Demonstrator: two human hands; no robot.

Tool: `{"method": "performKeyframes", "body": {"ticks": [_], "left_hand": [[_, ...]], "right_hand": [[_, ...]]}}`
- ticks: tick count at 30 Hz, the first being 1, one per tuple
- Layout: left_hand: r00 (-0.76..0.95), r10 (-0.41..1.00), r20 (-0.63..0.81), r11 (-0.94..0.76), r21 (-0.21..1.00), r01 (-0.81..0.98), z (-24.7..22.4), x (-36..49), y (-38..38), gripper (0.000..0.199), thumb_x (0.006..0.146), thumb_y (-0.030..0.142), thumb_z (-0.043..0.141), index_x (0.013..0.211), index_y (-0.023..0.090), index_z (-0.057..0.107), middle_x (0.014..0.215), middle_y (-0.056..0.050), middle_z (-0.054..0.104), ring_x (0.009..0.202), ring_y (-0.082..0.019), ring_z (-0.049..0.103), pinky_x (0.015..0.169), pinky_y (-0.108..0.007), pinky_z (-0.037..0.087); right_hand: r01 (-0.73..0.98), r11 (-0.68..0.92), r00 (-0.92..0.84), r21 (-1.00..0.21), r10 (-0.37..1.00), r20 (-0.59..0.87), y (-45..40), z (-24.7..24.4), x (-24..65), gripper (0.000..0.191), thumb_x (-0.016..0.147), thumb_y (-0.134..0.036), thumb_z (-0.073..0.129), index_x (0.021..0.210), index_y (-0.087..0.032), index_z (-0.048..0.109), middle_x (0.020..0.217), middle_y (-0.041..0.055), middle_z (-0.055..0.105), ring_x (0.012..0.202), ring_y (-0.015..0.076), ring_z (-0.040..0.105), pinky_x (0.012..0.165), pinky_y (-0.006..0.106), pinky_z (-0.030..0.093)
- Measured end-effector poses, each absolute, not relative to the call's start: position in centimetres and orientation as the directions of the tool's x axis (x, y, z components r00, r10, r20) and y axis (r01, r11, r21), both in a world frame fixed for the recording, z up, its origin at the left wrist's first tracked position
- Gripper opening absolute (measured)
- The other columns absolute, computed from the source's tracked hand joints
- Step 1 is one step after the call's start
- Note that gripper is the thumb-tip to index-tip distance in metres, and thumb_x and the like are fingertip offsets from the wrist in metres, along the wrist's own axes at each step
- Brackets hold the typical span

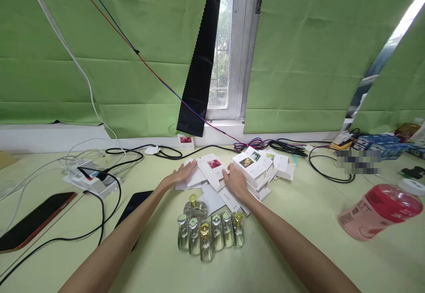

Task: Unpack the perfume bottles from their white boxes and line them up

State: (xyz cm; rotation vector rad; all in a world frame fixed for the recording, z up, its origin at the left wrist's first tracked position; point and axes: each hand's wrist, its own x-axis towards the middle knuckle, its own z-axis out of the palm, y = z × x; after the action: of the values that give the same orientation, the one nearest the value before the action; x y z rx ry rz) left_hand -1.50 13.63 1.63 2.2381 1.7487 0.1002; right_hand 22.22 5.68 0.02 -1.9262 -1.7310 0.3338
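Note:
My left hand (183,173) lies with its fingers stretched out flat at the left edge of a pile of white paper boxes. My right hand (236,182) is in the pile, its fingers curled at the right edge of a white box with a red flower picture (212,164). Just right of that hand, white boxes with a yellow flower picture (254,164) are stacked unevenly. More white box parts (212,199) lie flat below. Nearer to me stand several small glass bottles (206,244) with gold and silvery caps, and a rounder glass bottle (195,209) behind them.
Left are a phone (36,222), a dark flat device (134,206) partly under my forearm, and a power strip (91,180) with cables. A pink jar (375,213) lies tilted at right. Coiled cables (287,147) and a small white box (186,141) are by the wall.

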Motion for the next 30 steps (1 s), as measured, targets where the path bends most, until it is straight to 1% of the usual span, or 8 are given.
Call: {"method": "performKeyframes", "body": {"ticks": [4,8,15,18,21,23,26,30], "left_hand": [[0.187,0.964,-0.188,-0.12,0.319,0.94,1.4,-0.3,13.0,0.085,0.086,0.076,0.002,0.155,0.033,0.028,0.161,-0.005,0.028,0.149,-0.04,0.018,0.115,-0.065,0.018],[0.153,0.974,-0.168,-0.089,0.34,0.936,1.1,0.3,12.4,0.083,0.085,0.079,0.015,0.152,0.034,0.035,0.162,-0.004,0.028,0.151,-0.037,0.012,0.117,-0.064,0.01],[0.135,0.986,-0.097,-0.093,0.357,0.929,0.8,-0.3,12.0,0.085,0.084,0.075,0.033,0.149,0.022,0.041,0.158,-0.011,0.035,0.149,-0.037,0.022,0.119,-0.057,0.018],[0.126,0.99,-0.067,-0.094,0.362,0.928,0.3,-0.2,12.1,0.09,0.082,0.075,0.037,0.149,0.015,0.038,0.157,-0.016,0.037,0.147,-0.036,0.029,0.118,-0.052,0.022],[0.139,0.989,-0.05,-0.112,0.365,0.924,-0.1,-0.1,12.2,0.094,0.083,0.074,0.039,0.155,0.015,0.025,0.159,-0.015,0.033,0.149,-0.036,0.024,0.118,-0.055,0.019],[0.154,0.987,-0.052,-0.125,0.364,0.923,-0.2,-0.1,12.1,0.092,0.084,0.073,0.038,0.157,0.021,0.018,0.16,-0.012,0.032,0.15,-0.037,0.019,0.117,-0.059,0.016],[0.164,0.984,-0.073,-0.129,0.355,0.926,-0.2,-0.2,11.9,0.082,0.086,0.073,0.033,0.156,0.031,0.022,0.162,-0.005,0.027,0.15,-0.04,0.014,0.115,-0.066,0.013],[0.171,0.981,-0.09,-0.132,0.333,0.934,-0.3,-0.7,11.8,0.08,0.086,0.075,0.029,0.155,0.034,0.027,0.163,-0.004,0.023,0.15,-0.042,0.014,0.113,-0.067,0.017]], "right_hand": [[0.873,0.031,0.062,-0.486,0.983,0.173,5.5,-0.1,21.6,0.03,0.1,-0.042,0.042,0.112,-0.019,0.056,0.092,0.012,0.072,0.089,0.029,0.067,0.072,0.034,0.043],[0.881,0.124,-0.035,-0.457,0.979,0.2,5.0,0.4,21.5,0.028,0.099,-0.042,0.046,0.111,-0.02,0.058,0.089,0.0095,0.072,0.088,0.0264,0.067,0.073,0.031,0.043],[0.86,0.238,-0.09,-0.452,0.942,0.325,2.4,2.5,25.5,0.028,0.099,-0.032,0.046,0.121,-0.018,0.057,0.111,0.0122,0.066,0.097,0.0227,0.064,0.087,0.033,0.047],[0.878,0.245,-0.025,-0.41,0.881,0.473,0.9,2.2,28.4,0.045,0.091,-0.047,0.06,0.127,-0.02,0.057,0.132,0.0159,0.057,0.123,0.032,0.053,0.104,0.046,0.039],[0.93,0.092,0.043,-0.355,0.934,0.354,0.1,0.8,30.7,0.086,0.073,-0.062,0.074,0.145,-0.026,0.044,0.158,0.0175,0.029,0.145,0.0424,0.025,0.113,0.059,0.023],[0.941,0.035,0.041,-0.336,0.976,0.216,0.1,-0.2,31.6,0.102,0.066,-0.067,0.076,0.152,-0.029,0.035,0.164,0.0161,0.012,0.149,0.0436,0.007,0.115,0.061,0.015],[0.936,0.047,-0.015,-0.348,0.996,0.093,0.4,-1.1,32.0,0.108,0.066,-0.069,0.075,0.155,-0.03,0.028,0.166,0.0137,0.001,0.15,0.0396,-0.008,0.117,0.059,0.01],[0.893,0.149,-0.139,-0.425,0.989,0.053,1.3,-1.2,31.9,0.101,0.073,-0.07,0.069,0.156,-0.032,0.026,0.166,0.0087,0.0,0.151,0.0333,-0.008,0.119,0.052,0.013]]}}
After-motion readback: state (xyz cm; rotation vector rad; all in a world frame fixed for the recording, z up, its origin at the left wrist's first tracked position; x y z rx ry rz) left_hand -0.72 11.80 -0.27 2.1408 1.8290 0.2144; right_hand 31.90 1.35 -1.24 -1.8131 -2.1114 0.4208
